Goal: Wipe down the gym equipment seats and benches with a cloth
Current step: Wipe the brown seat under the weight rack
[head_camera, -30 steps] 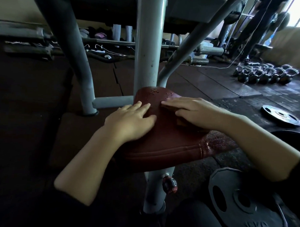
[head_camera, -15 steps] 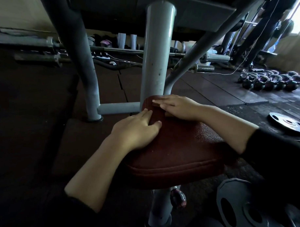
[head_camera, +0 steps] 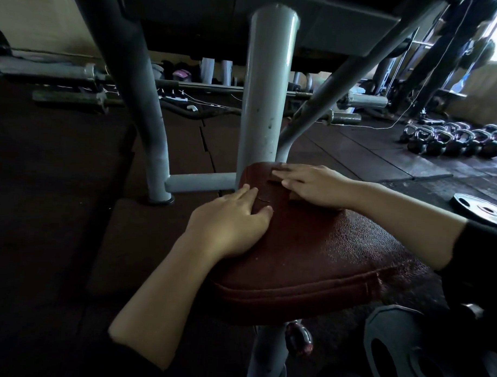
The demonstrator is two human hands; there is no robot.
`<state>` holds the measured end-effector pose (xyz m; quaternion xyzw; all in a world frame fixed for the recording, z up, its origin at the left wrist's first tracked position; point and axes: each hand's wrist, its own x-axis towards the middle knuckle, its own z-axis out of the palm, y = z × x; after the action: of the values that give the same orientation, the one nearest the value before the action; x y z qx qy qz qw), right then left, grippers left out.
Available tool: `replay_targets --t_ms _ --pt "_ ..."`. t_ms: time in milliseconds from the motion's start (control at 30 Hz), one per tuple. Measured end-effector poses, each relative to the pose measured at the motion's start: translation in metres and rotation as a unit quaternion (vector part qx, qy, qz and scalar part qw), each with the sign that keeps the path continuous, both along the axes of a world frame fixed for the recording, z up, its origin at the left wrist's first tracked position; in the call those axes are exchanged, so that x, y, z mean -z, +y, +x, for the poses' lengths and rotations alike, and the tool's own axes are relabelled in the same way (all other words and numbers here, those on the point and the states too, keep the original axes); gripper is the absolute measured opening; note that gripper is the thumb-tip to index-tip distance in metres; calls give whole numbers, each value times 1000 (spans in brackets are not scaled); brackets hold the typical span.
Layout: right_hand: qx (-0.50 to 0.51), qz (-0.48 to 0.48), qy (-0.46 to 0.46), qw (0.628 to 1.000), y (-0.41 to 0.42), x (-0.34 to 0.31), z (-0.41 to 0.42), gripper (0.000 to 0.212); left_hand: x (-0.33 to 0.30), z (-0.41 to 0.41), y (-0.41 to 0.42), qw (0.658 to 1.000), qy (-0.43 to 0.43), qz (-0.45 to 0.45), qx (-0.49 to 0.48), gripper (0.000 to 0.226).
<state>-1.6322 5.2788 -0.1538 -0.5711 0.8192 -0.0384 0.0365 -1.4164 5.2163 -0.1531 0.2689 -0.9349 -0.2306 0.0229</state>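
I see my right hand [head_camera: 315,186] pressing flat, fingers straight, on a folded reddish-brown cloth [head_camera: 281,180] at the far end of the padded dark-red vinyl seat [head_camera: 318,247], just beside the grey steel post [head_camera: 266,98], while my left hand [head_camera: 232,224] rests relaxed on the seat's left edge.

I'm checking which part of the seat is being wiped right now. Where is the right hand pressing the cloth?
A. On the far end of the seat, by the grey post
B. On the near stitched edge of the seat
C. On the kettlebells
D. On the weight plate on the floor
A: the right hand lies flat on the brown cloth at the far end of the red seat, just in front of the grey post.
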Motion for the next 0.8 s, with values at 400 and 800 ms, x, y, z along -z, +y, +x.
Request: replay_targets --t_ms 400,800 --pt "96 2 -8 995 -7 -3 -21 45 0 2 -2 1000 9 16 -5 59" --pt "47 -15 -21 999 -39 -9 1 42 1 2 -2 1000 22 18 -10 60"
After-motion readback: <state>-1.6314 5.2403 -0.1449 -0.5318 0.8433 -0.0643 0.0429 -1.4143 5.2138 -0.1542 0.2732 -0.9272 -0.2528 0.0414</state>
